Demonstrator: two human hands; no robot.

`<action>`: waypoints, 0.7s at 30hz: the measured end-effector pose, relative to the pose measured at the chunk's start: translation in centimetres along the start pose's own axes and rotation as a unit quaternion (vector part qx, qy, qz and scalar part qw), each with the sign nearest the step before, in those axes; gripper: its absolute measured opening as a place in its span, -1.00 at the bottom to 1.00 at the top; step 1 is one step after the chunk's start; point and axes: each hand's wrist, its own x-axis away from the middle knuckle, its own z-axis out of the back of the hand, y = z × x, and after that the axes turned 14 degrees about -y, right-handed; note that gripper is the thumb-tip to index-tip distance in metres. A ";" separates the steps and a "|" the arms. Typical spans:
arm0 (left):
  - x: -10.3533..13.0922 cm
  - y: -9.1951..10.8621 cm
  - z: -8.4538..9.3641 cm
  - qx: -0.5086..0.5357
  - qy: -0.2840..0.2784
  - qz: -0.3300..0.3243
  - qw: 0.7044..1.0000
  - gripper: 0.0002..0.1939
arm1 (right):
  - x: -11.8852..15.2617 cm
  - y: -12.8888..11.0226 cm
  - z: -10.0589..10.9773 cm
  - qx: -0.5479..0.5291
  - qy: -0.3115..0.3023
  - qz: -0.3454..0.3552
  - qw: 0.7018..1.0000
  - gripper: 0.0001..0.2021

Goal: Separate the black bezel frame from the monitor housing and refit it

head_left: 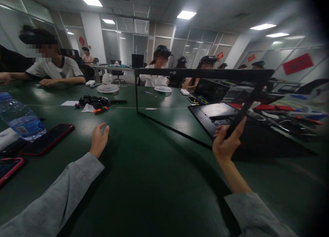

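Right hand (226, 144) grips a thin black frame (200, 73) by its near corner — held upright, off the green table (154, 168). Left hand (99, 141) open, empty, resting on the table — red phone (47, 139) just beside it.

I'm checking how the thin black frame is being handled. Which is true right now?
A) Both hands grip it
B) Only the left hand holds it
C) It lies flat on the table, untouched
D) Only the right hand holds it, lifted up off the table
D: the right hand pinches one side bar of the black frame, which stands raised, while the left hand is open and empty over the green table.
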 end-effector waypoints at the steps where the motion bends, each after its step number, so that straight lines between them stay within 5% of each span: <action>1: 0.1 0.1 0.0 0.008 0.002 0.000 1.000 -0.50 | 0.0 -0.1 -0.1 -0.001 0.001 0.006 1.000 -0.30; 7: 0.6 1.5 -0.1 0.062 0.009 -0.017 0.998 -0.42 | 0.1 0.3 -1.7 -0.032 -0.064 -0.021 0.997 -0.33; 13: 0.8 2.1 -0.3 0.114 -0.087 -0.038 0.989 -0.44 | 0.0 3.2 -3.7 -0.034 -0.115 -0.063 0.991 -0.29; 21: 0.4 1.0 -0.2 0.034 -0.119 0.020 0.992 -0.50 | 0.2 6.5 -5.6 0.026 -0.246 -0.115 0.962 -0.42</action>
